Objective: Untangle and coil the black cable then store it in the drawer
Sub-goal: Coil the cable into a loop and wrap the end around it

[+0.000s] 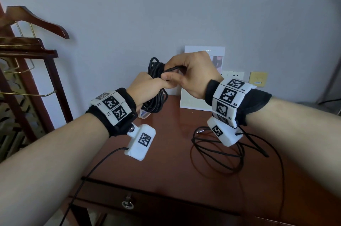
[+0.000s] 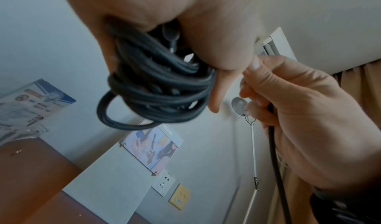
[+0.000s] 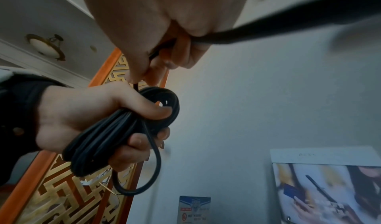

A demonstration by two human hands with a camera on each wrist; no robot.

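My left hand grips a bundle of coiled black cable above the back of the brown table. Its fingers are curled round the loops. My right hand, close beside it, pinches one strand that leads onto the coil. That strand runs down past my right palm. Loose loops of black cable with a metal plug end lie on the table under my right wrist. The drawer front, with its ring pull, is below the table's near edge.
A wooden clothes stand with a hanger stands at the left. A white calendar board leans on the wall behind the hands, with wall sockets and a yellow plate to its right. A small sign holder sits on the table.
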